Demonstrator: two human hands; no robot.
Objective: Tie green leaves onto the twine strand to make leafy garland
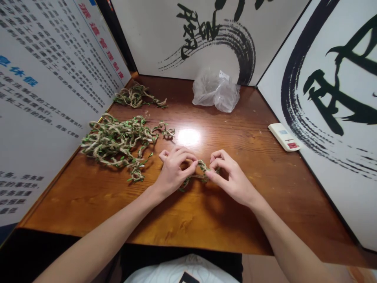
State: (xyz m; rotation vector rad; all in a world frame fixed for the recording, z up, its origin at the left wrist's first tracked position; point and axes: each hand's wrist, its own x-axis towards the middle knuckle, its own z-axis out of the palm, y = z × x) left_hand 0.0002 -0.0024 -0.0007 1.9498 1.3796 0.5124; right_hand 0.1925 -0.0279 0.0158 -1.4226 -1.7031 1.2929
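Between my two hands a short length of leafy twine [202,166], tan rope with small green leaves, is held just above the table. My left hand [178,167] pinches it at the left with thumb and forefinger. From the right, my right hand [228,173] grips it between thumb and fingertips. Part of the twine hangs below, near the left hand's fingers, and some of it is hidden behind the fingers. To the left lies a large tangled pile of the same leafy twine [120,139], apart from my hands.
A smaller heap of leafy twine [137,95] sits at the back left of the wooden table [176,220]. A crumpled clear plastic bag [216,90] stands at the back. The white device [283,136] lies by the right panel. Printed panels [200,43] enclose the table on three sides.
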